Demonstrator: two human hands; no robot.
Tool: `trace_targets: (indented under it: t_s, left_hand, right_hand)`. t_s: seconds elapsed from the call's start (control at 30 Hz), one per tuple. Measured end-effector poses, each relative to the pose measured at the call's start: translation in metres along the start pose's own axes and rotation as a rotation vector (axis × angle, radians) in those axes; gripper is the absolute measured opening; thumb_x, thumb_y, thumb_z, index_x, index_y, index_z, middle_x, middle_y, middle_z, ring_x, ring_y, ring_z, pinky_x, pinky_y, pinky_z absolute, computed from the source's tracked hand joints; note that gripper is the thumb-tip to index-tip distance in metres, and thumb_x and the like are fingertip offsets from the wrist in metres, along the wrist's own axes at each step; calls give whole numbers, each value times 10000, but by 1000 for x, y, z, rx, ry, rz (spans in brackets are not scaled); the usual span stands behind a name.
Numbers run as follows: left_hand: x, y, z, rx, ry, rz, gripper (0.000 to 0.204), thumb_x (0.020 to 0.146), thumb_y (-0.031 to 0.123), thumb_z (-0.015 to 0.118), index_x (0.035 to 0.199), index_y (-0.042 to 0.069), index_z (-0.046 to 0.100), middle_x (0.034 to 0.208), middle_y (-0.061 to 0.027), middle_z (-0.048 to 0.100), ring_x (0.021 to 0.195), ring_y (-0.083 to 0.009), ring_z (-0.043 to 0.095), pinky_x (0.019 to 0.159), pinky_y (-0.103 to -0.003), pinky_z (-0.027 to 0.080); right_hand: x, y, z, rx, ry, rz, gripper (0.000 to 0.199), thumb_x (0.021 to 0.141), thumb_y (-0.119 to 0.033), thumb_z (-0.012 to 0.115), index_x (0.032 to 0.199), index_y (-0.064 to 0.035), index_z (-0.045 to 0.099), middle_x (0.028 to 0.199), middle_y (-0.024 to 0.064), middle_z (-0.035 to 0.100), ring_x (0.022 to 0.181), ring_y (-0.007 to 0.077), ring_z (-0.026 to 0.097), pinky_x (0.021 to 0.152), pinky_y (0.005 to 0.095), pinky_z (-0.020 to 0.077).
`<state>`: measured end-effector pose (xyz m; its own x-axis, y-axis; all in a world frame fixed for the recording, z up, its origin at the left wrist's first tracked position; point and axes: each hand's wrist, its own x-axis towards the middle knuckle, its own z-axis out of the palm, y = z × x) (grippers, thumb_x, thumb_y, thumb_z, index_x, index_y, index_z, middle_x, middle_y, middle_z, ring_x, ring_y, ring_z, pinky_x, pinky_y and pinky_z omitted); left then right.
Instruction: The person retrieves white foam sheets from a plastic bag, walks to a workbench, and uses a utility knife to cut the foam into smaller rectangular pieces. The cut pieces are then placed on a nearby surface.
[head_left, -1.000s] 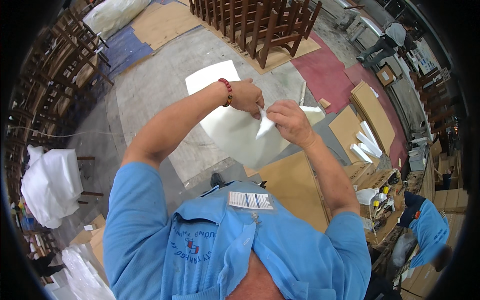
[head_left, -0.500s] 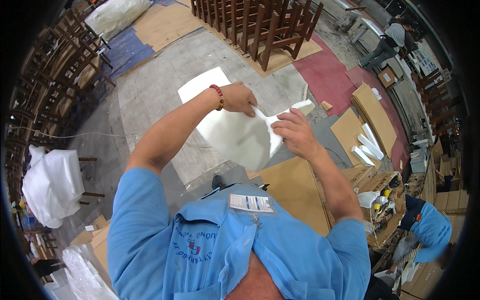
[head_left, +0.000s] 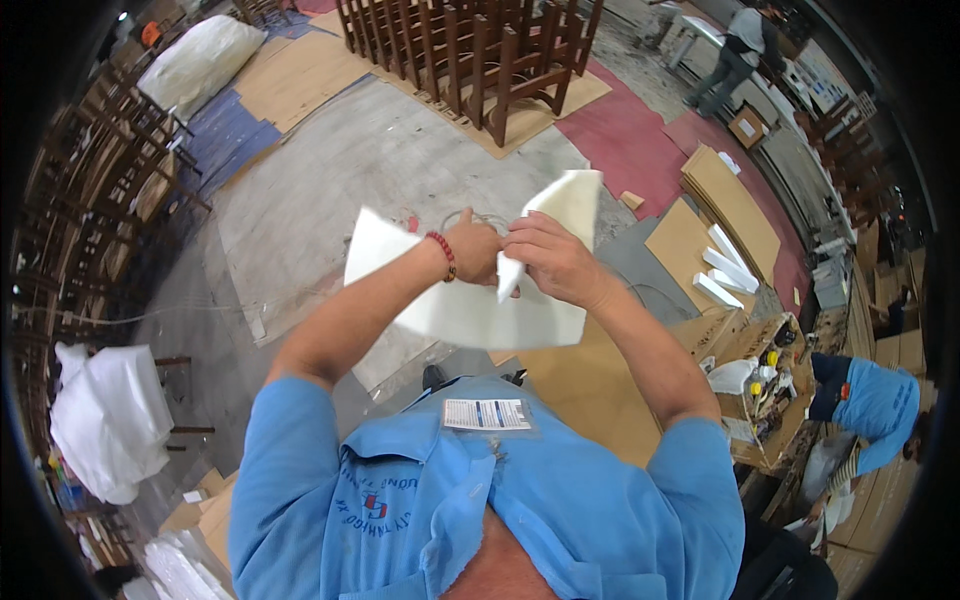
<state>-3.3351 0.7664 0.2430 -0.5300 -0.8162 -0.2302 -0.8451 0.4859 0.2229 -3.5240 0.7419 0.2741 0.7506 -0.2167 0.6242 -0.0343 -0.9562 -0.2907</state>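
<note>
A white foam sheet is bent between my hands in front of my chest, with one wide part hanging toward me and to the left. Another part stands up beyond my right hand. My left hand, with red beads at the wrist, is closed at the middle of the sheet, and some fingers are hidden. Close beside it, my right hand pinches the sheet's edge between thumb and fingers. Whether the two parts are still joined is hidden behind my hands.
Stacked dark wooden chairs stand ahead, with more chairs at left. A wrapped white bundle is at lower left. Cardboard sheets, white strips and an open box of bottles lie right. Co-workers are at right.
My right hand has moved left and toward me, closing on the sheet beside my left hand. The sheet's right part now stands up, and its lower part has swung right. My view has shifted slightly.
</note>
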Motion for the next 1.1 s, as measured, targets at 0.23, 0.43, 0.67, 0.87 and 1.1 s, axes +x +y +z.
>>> trace_targets:
  t_s: [0.23, 0.43, 0.67, 0.87, 1.1]
  left_hand:
    - [-11, -47, 37, -435, 77, -154, 274, 835, 319, 664, 938, 68, 705, 848, -194, 672, 830, -369, 640, 762, -435, 495]
    - [-114, -130, 60, -351, 235, -614, 336, 863, 334, 653, 983, 22, 687, 841, -197, 665, 782, -338, 632, 741, -422, 479]
    - [-190, -140, 77, -896, 594, -964, 411, 885, 354, 666, 1080, -9, 660, 882, -85, 707, 828, -139, 656, 747, -315, 512]
    - [-251, -116, 116, -1160, 866, -1057, 480, 868, 399, 693, 1111, -12, 651, 976, -87, 700, 836, -150, 655, 771, -304, 518]
    - [-329, -141, 153, -1430, 830, -1055, 508, 834, 355, 730, 1167, -15, 630, 1036, -97, 689, 941, -172, 645, 867, -326, 495]
  right_hand:
    - [-101, 55, -28, -253, -311, 24, 201, 750, -35, 605, 918, -117, 680, 939, 45, 665, 1106, 246, 574, 979, 414, 423]
    - [-305, 112, -122, -584, -594, 1022, 143, 801, -91, 593, 923, -71, 666, 955, 203, 610, 977, 416, 573, 801, 485, 479]
    - [-316, 136, -4, -153, -40, 1232, 204, 841, -147, 652, 947, 22, 604, 823, 190, 652, 699, 322, 639, 620, 418, 506]
    - [-246, 142, 92, 490, 218, 1443, 231, 890, -104, 617, 1068, 27, 547, 914, 119, 645, 621, 202, 640, 465, 301, 535]
    - [-57, 139, 169, 591, 230, 1216, 397, 885, -98, 623, 1220, -28, 422, 1045, 98, 609, 810, 158, 607, 513, 295, 517]
